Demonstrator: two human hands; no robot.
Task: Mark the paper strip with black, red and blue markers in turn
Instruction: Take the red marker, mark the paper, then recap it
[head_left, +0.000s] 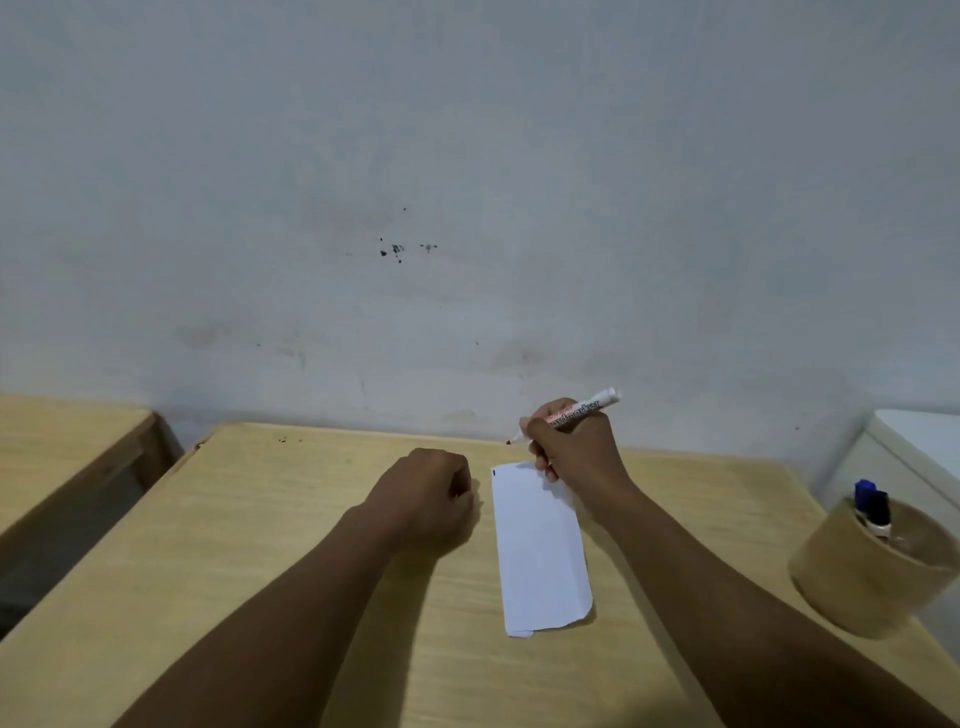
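Hands (426, 499) (571, 447) flank paper strip (540, 551); right grips red marker (566, 413).

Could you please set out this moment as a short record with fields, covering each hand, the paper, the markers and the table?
right hand: holds the red marker, uncapped tip above the paper's far end
left hand: closed in a fist on the table, left of the paper; whether it holds anything cannot be told
paper strip: flat on the table, with a small black mark at its far left corner
cup: at the right edge, holding a blue marker and a black marker
table: light wood
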